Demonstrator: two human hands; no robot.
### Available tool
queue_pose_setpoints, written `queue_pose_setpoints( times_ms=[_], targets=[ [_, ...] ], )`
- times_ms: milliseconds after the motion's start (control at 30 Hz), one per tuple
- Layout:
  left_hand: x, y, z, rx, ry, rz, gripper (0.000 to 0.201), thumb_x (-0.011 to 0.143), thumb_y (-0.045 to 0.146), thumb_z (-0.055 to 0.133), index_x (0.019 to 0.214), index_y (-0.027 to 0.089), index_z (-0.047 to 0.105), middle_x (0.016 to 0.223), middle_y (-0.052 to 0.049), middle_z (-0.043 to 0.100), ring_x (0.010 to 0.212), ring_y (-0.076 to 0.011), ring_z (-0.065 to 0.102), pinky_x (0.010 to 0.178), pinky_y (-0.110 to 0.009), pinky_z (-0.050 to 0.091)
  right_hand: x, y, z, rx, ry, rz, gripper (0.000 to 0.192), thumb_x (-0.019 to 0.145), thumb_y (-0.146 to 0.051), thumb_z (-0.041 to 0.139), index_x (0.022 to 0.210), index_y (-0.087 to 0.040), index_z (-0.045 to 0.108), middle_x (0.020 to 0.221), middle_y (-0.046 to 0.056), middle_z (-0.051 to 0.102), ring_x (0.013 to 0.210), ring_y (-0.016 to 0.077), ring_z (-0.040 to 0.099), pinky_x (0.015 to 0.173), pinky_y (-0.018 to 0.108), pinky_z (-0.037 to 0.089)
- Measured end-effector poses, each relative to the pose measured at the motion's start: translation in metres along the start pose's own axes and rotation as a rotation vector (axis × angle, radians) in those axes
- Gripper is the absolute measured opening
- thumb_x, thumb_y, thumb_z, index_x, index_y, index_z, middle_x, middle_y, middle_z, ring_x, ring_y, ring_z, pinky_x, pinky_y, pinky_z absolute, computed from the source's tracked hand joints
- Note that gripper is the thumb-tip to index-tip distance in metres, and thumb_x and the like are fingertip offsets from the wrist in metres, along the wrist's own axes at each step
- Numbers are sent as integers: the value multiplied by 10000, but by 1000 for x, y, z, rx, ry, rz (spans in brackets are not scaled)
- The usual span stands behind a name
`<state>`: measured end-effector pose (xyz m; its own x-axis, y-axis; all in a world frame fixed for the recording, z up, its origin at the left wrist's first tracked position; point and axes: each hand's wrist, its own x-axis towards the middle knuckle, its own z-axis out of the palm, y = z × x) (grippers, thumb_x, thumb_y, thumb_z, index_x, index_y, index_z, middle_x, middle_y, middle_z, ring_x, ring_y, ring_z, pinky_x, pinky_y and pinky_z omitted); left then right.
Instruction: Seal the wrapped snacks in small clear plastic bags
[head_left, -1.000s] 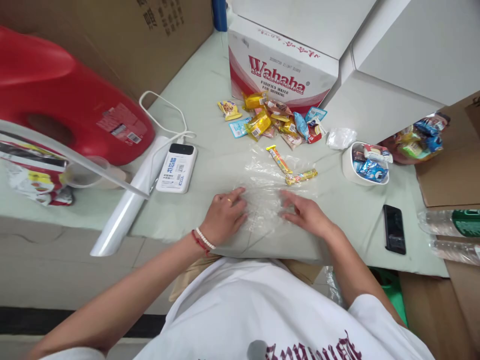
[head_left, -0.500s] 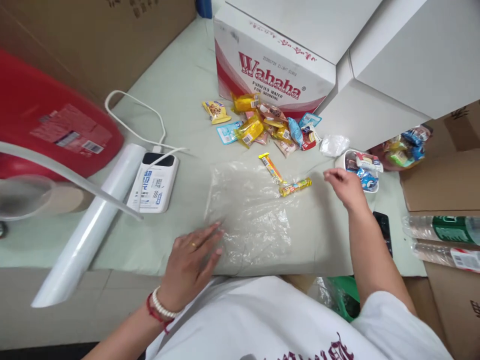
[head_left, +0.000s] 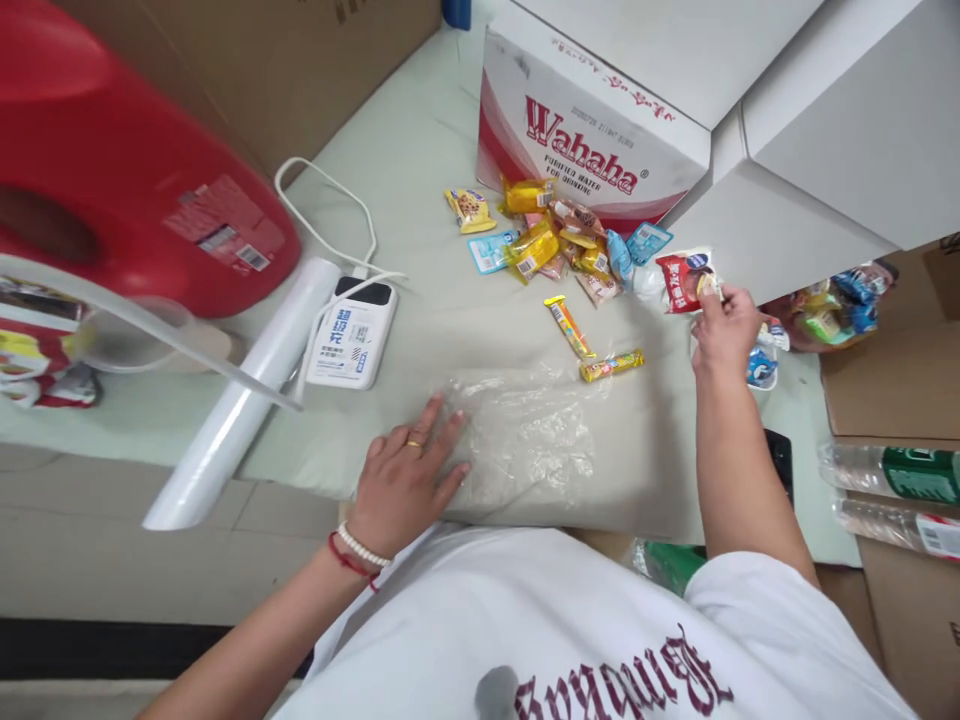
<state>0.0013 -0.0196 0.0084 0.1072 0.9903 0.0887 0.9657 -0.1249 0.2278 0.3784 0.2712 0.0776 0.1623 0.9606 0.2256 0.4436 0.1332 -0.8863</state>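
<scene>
A clear plastic sheet (head_left: 536, 440) lies flat on the pale green table (head_left: 420, 180) in front of me. My left hand (head_left: 409, 480) rests palm down on the sheet's left edge, fingers spread. My right hand (head_left: 724, 325) is raised at the right, above a white bowl (head_left: 761, 365) of snacks, and pinches a red and white snack packet (head_left: 684, 278). Two long candy sticks (head_left: 592, 345) lie just beyond the sheet's far edge.
A pile of small snack packets (head_left: 555, 245) lies before a Wahaha carton (head_left: 585, 160). A roll of plastic film (head_left: 240, 410) and a white power bank (head_left: 349, 335) sit left. A red plastic object (head_left: 112, 170) is far left. A black phone (head_left: 780, 455) and water bottles (head_left: 892, 470) lie right.
My right hand left the sheet, reached to the bowl at the right and lifted a red and white packet. My left hand stayed pressed on the sheet's left edge.
</scene>
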Motion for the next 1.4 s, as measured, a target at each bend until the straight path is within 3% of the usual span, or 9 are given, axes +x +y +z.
queue_pose_setpoints(
  times_ms=[167, 333, 467, 567, 733, 900, 1067, 1200, 1400],
  targets=[
    [7, -5, -4, -81, -63, 14, 787, 934, 474, 611, 1620, 156, 392, 1684, -172, 379, 1203, -395, 636, 899, -520, 521, -102, -58, -2, 73, -584, 111, 478, 795, -638, 790, 1041, -239, 693, 821, 11, 665, 611, 140, 551, 534, 276, 416],
    [10, -10, -6, -82, -99, 54, 780, 965, 512, 562, 1628, 150, 369, 1686, -185, 374, 1247, -392, 626, 939, -517, 539, -146, -50, 63, -104, -983, 0, 452, 936, -633, 615, 1095, -223, 718, 902, 38, 717, 800, 193, 641, 715, 308, 521],
    [7, -19, -6, -170, -50, 87, 599, 1028, 459, 478, 1591, 255, 450, 1718, -141, 328, 1288, -348, 622, 1015, -500, 532, -147, -30, 93, -316, -816, -214, 360, 983, -441, 597, 1223, -192, 696, 1107, 97, 708, 988, 232, 650, 902, 364, 531],
    [2, -27, -10, -241, -12, 130, 538, 1051, 394, 436, 1577, 285, 464, 1730, -107, 313, 1344, -308, 592, 1045, -460, 529, -163, -34, 68, -392, -628, -322, 435, 1006, -417, 592, 1392, -217, 600, 1293, 152, 644, 1062, 261, 637, 964, 420, 528],
    [-8, -42, -19, -172, -130, 285, 745, 910, 567, 663, 1579, 306, 464, 1727, -124, 313, 1254, -345, 621, 999, -502, 542, -223, -25, 3, -299, -901, -485, 629, 914, -530, 739, 1456, -273, 553, 1412, 152, 600, 1233, 316, 576, 1048, 504, 520],
    [1, -56, -13, -152, -215, 320, 551, 915, 563, 670, 1428, 363, 636, 1661, -90, 444, 1237, -342, 624, 1021, -521, 521, -249, 3, -6, -290, -771, -461, 208, 1023, -345, 587, 1161, -306, 737, 1391, 118, 639, 1295, 304, 552, 1080, 564, 501],
    [27, -62, -11, -260, -177, 319, 468, 910, 538, 674, 1323, 321, 707, 1504, -104, 580, 1284, -309, 592, 1067, -464, 497, -207, -12, 8, -124, -735, -292, 265, 1029, -442, 550, 1042, -265, 746, 1215, 103, 720, 1133, 246, 673, 1017, 453, 543],
    [52, -58, -13, -328, -116, 256, 307, 967, 453, 550, 983, 253, 783, 1180, -106, 688, 1060, -263, 619, 941, -422, 514, -159, -21, 22, -95, -735, -47, 391, 949, -579, 589, 992, -213, 721, 842, 39, 719, 709, 182, 646, 700, 327, 545],
    [89, -43, 0, -268, 22, -188, 422, 981, 390, 449, 608, 229, 566, 743, -97, 595, 823, -269, 565, 881, -462, 486, -111, -21, 51, -393, -677, 95, 280, 942, -430, 576, 1002, -190, 708, 724, 17, 654, 600, 161, 539, 595, 280, 422]
  ],
)
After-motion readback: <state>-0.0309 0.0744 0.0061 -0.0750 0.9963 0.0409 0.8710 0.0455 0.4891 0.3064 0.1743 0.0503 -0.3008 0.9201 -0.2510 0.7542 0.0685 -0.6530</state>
